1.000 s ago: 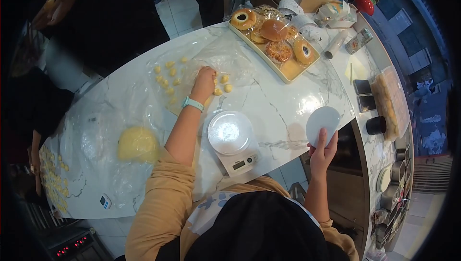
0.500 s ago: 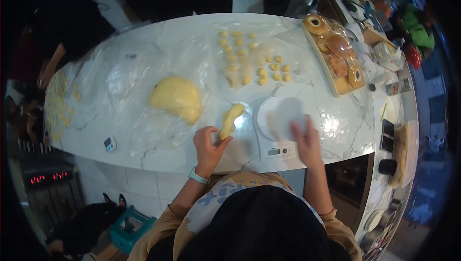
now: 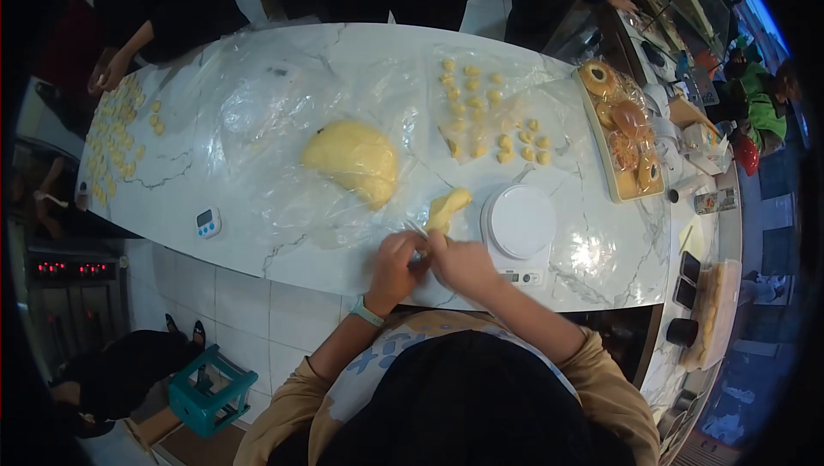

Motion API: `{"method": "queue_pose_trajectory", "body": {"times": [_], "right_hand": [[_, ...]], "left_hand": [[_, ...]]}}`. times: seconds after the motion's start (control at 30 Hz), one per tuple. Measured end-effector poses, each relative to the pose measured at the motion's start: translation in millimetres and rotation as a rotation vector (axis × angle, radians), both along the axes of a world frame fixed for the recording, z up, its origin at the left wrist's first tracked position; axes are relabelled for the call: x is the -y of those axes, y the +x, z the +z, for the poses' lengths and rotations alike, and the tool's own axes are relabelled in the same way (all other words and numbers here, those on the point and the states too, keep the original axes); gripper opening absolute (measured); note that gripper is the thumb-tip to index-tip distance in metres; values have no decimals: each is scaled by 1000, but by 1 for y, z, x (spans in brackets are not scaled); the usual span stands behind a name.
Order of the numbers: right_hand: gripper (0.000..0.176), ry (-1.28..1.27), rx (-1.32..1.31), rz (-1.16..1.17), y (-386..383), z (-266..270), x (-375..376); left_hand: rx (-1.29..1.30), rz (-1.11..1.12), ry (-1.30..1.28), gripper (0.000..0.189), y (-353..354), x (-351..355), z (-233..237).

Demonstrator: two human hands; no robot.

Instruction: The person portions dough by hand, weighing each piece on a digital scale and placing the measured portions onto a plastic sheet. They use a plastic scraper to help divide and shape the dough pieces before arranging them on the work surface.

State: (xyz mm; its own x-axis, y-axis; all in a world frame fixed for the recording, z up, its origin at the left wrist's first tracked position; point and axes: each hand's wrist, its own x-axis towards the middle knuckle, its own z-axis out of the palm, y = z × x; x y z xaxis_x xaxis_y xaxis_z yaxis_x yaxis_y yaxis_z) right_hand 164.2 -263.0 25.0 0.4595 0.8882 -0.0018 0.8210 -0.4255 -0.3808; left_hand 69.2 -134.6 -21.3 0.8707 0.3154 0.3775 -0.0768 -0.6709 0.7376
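A strip of yellow dough [image 3: 448, 208] lies on the marble table just beyond my hands. My right hand [image 3: 463, 267] reaches across to the left, its fingers closed at the near end of the strip. A thin pale edge [image 3: 415, 227] shows by the fingertips; what it belongs to is hidden. Close against it, my left hand [image 3: 398, 267] is curled, and whatever its fingers hold cannot be seen. To the right stands a white digital scale [image 3: 521, 222] with a bare round plate. A large dough mass [image 3: 352, 161] rests under clear plastic sheeting to the left.
Small dough pieces [image 3: 472, 99] sit on plastic behind the scale. More pieces [image 3: 116, 131] are spread at the far left near another person's hand [image 3: 105, 75]. A blue timer [image 3: 207, 222] lies front left. A tray of breads [image 3: 620, 127] stands at the right.
My right hand has moved left from over the scale to beside my left hand, and the pale blurred object no longer covers the plate. The camera view has shifted slightly.
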Motion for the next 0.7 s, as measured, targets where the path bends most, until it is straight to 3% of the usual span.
{"method": "queue_pose_trajectory", "body": {"times": [0.17, 0.27, 0.33, 0.5, 0.57, 0.7], "right_hand": [[23, 208, -26, -133, -17, 3, 44], [29, 373, -351, -644, 0, 18, 75], [29, 648, -270, -772, 21, 18, 91], [27, 811, -153, -983, 53, 40, 136], [26, 848, -151, -1059, 55, 51, 154], [26, 699, -2, -1098, 61, 25, 191]], "left_hand": [[14, -31, -108, 25, -14, 23, 20], [0, -64, -260, 23, -4, 22, 58], [142, -225, -391, 20, 19, 26, 73], [133, -424, -362, 24, 91, 62, 83], [98, -409, 147, 27, 112, 71, 60], [99, -399, 97, 34, 102, 78, 48]]}}
